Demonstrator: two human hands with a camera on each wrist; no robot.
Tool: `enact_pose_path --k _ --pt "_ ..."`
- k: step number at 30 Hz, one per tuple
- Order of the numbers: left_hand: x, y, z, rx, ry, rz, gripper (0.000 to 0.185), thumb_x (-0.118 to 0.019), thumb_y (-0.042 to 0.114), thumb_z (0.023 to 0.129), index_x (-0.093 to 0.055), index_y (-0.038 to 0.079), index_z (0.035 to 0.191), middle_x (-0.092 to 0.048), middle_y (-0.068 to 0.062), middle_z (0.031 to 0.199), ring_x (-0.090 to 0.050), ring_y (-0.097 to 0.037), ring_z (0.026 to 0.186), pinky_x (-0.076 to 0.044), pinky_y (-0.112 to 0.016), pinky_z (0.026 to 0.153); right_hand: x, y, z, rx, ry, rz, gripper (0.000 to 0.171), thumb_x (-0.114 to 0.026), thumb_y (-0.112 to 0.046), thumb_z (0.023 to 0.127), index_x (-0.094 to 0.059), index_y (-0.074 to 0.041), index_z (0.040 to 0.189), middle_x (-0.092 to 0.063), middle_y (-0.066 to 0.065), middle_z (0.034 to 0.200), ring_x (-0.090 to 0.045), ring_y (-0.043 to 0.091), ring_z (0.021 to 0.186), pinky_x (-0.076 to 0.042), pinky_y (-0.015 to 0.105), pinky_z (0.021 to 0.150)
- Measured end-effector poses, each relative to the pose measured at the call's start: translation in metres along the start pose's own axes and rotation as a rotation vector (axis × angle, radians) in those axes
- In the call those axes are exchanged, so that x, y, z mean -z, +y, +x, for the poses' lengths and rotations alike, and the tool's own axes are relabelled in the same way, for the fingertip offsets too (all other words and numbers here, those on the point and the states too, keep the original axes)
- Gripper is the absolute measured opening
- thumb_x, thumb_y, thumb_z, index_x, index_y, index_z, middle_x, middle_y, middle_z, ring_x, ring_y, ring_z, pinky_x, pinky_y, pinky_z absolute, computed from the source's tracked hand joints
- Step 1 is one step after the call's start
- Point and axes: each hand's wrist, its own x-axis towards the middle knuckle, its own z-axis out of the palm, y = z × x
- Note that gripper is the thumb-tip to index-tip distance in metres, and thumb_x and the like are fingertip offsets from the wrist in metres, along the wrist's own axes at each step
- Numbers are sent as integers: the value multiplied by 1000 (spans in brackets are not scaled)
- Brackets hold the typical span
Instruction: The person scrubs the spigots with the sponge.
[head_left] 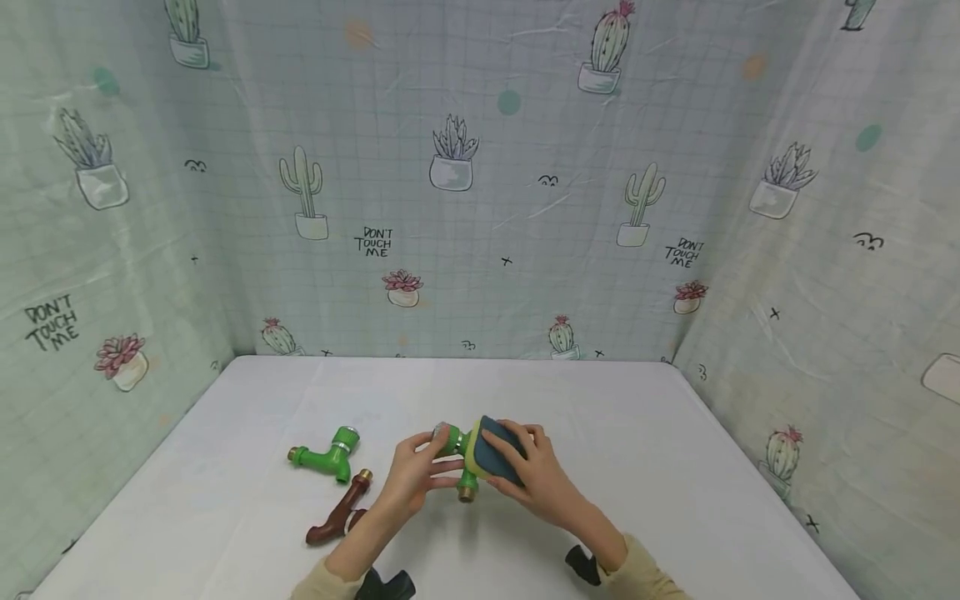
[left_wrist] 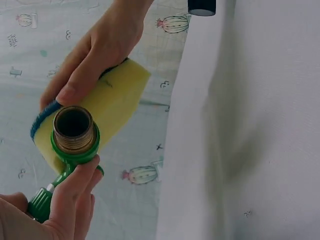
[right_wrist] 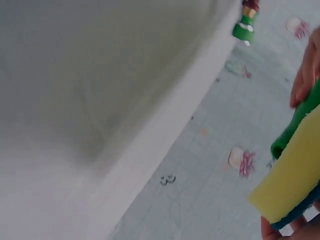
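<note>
My left hand [head_left: 411,477] grips a green plastic tap [head_left: 468,483] above the white table. The tap's brass threaded end [left_wrist: 74,136] faces the left wrist camera, its opening dark. In my right hand [head_left: 546,482] is a sponge [head_left: 497,457], yellow with a dark blue scouring side. Fingers lie over the blue side, while the yellow foam [right_wrist: 292,172] is against the tap's body. Part of the tap is hidden behind the sponge in the head view.
Left of my hands lie another green tap [head_left: 324,460] and a brown tap [head_left: 337,515]. Black pipe-like pieces, one near my left forearm [head_left: 390,587] and one by the right sleeve [head_left: 582,565], rest near the front. A cactus-print curtain [head_left: 510,250] surrounds the white table [head_left: 600,400].
</note>
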Motion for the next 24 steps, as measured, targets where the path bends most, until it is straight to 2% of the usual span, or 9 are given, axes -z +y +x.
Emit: enact_pose_path --k 3,7,11,15,20,24 --pt "1 -3 2 -5 20 -9 61 -49 38 90 -38 -11 124 -50 -32 117 -66 -31 85 -57 -36 66 1 -4 -4 97 10 -10 55 -50 -45 87 -35 -26 136 -36 9 136 -34 21 109 -44 38 77" --pt "0 -7 3 -15 0 21 62 -50 39 89 -38 -11 125 -48 -33 119 -66 -30 83 -57 -34 64 4 -4 -2 136 50 20 50 -50 -45 87 -40 -25 133 -37 10 136 -34 22 110 -42 41 79" --pt "1 -6 3 -23 -40 53 57 -52 35 89 -43 -8 124 -52 -27 116 -67 -29 82 -57 -37 63 5 3 6 113 104 39 46 -50 -44 87 -46 -25 129 -41 11 133 -36 24 109 -41 43 77" --pt "3 -7 3 -20 -66 61 53 -52 33 89 -45 -6 124 -55 -22 114 -66 -30 84 -56 -40 64 3 17 12 48 142 17 48 -66 -32 79 -51 -24 125 -44 12 130 -40 26 104 -40 43 73" --pt "4 -9 3 5 -41 38 54 -51 34 90 -43 -7 124 -57 -17 109 -66 -30 85 -56 -39 65 5 36 16 -51 174 -27 56 -75 -22 71 -53 -24 122 -46 13 129 -41 27 102 -42 47 74" --pt "4 -10 3 23 1 20 56 -51 35 90 -42 -9 124 -57 -17 107 -66 -29 84 -56 -39 66 16 38 19 -71 170 69 61 -76 -18 69 -50 -24 124 -43 11 132 -40 25 110 -42 50 81"
